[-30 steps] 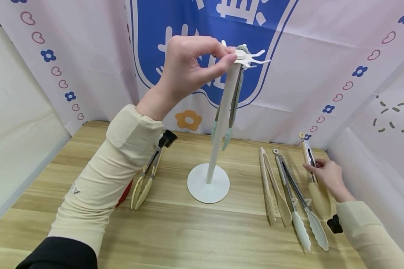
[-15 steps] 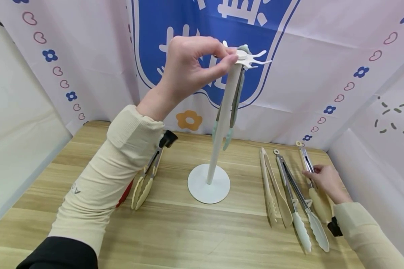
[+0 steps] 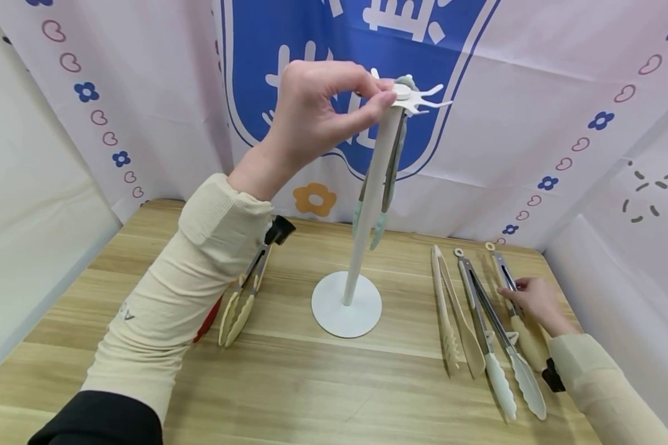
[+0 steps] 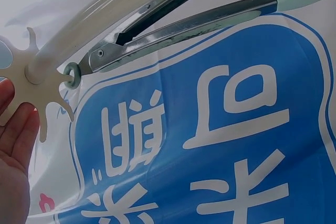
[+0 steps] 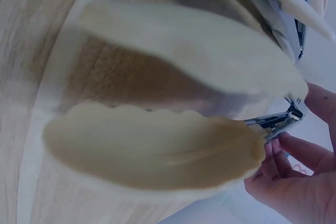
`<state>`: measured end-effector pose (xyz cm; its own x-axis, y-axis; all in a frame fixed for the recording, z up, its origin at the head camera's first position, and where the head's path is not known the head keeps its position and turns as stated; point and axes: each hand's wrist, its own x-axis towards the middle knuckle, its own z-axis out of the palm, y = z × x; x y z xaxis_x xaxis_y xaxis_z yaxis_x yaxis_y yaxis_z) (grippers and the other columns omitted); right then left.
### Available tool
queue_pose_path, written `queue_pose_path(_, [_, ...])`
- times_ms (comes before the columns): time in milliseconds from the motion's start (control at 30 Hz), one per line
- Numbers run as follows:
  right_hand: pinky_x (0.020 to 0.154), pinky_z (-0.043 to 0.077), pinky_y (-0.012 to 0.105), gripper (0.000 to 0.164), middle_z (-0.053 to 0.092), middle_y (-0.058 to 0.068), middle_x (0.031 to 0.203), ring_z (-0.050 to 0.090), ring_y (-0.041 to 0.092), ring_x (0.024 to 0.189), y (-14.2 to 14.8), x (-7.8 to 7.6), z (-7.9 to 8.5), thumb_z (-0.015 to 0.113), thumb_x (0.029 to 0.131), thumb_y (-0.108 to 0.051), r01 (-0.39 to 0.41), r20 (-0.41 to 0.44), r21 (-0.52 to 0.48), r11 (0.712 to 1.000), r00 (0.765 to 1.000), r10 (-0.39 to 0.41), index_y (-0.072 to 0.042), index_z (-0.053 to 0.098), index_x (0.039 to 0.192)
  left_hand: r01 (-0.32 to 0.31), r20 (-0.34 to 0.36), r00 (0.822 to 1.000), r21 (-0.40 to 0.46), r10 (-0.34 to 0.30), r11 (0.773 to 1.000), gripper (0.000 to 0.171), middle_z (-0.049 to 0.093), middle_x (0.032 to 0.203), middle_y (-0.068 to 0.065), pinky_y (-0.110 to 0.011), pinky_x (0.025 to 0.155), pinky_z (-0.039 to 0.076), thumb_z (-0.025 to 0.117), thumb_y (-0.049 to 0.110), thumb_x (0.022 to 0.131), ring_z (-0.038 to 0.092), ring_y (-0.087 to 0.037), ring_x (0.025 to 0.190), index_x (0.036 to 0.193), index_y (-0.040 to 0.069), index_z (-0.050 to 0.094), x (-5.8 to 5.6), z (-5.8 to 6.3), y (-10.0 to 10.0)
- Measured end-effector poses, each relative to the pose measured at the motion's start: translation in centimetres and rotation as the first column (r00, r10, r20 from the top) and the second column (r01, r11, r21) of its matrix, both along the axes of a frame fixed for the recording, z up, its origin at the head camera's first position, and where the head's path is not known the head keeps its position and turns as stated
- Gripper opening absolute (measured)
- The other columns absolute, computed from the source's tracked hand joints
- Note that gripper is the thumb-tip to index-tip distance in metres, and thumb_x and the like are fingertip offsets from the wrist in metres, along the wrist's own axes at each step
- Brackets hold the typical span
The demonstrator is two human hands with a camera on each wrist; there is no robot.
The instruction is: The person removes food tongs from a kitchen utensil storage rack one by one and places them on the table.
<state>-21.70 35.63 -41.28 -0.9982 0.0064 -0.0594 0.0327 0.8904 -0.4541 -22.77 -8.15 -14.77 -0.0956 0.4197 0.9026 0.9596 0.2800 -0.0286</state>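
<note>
In the head view, my left hand [image 3: 306,111] pinches the hub at the top of a white stand [image 3: 364,210] with curved hooks. A pair of tongs with mint-green tips [image 3: 378,230] hangs by its ring from one hook, partly behind the pole; the ring [image 4: 73,76] shows in the left wrist view. Far right, my right hand [image 3: 540,304] grips cream-tipped tongs [image 3: 527,346] around their metal arms. Their scalloped heads [image 5: 157,148] stand spread apart in the right wrist view, close over the wooden table.
Left of my right hand lie white-tipped tongs [image 3: 501,383] and beige tongs [image 3: 442,309], spread on the wooden table [image 3: 323,395]. Yellow-tipped tongs [image 3: 236,318] and something red [image 3: 207,321] lie partly hidden by my left sleeve. A printed curtain [image 3: 512,117] closes the back.
My right hand has brought the cream-tipped tongs lower, their ring end shifting toward me and slightly left, beside the white-tipped pair. My left hand keeps its pinch on the stand's top.
</note>
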Motion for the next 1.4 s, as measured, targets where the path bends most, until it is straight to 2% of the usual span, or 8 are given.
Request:
queue_pose_path(167, [0.042,0.037,0.029,0.039,0.057,0.005,0.059,0.045,0.014,0.048,0.0,-0.2,-0.3,0.063,0.084,-0.026,-0.007,0.016,0.006,1.000,1.000,0.007,0.013,0.061,0.086,0.003,0.006,1.000,0.000,-0.003,1.000,0.017,0.069,0.083,-0.013,-0.019,0.072,0.048,0.061,0.010,0.085,0.065,-0.014,0.085,0.076,-0.004,0.067,0.1,0.0,0.0])
queue_pose_path(300, [0.041,0.034,0.028,0.036,0.050,0.000,0.052,0.041,0.013,0.046,0.2,-0.2,-0.5,0.063,0.083,-0.028,-0.015,0.015,0.025,1.000,1.000,0.015,0.007,0.061,0.073,0.013,0.014,1.000,0.000,-0.013,1.000,0.017,0.069,0.083,-0.012,-0.019,0.073,0.048,0.062,0.010,0.084,0.065,-0.014,0.086,0.076,-0.004,0.067,0.1,0.0,0.1])
queue_pose_path(567, [0.042,0.031,0.027,0.037,0.039,-0.004,0.046,0.037,0.012,0.044,0.4,-0.4,-0.9,0.064,0.082,-0.026,-0.036,0.005,0.074,0.997,0.999,0.035,-0.008,0.046,0.055,0.010,0.028,1.000,-0.002,-0.010,1.000,0.017,0.070,0.082,-0.011,-0.019,0.072,0.047,0.062,0.011,0.085,0.065,-0.012,0.086,0.075,-0.002,0.067,0.1,0.0,0.2])
queue_pose_path(833, [0.041,0.032,0.026,0.043,0.034,-0.005,0.044,0.037,0.011,0.040,0.4,-0.7,-1.0,0.063,0.082,-0.027,-0.061,0.021,0.067,0.996,0.998,0.060,-0.014,0.035,0.051,-0.005,0.028,1.000,-0.009,0.006,1.000,0.018,0.069,0.083,-0.011,-0.019,0.073,0.047,0.061,0.012,0.085,0.065,-0.013,0.087,0.076,-0.003,0.067,0.1,0.0,0.1])
queue_pose_path(1400, [0.040,0.033,0.027,0.045,0.037,-0.004,0.042,0.037,0.011,0.038,0.1,-0.8,-1.1,0.064,0.082,-0.032,-0.064,0.082,0.077,0.995,0.995,0.058,-0.015,0.039,0.048,-0.009,0.054,0.999,-0.011,0.010,1.000,0.018,0.069,0.084,-0.012,-0.019,0.074,0.047,0.061,0.012,0.085,0.065,-0.013,0.088,0.077,-0.003,0.067,0.2,0.0,-0.1])
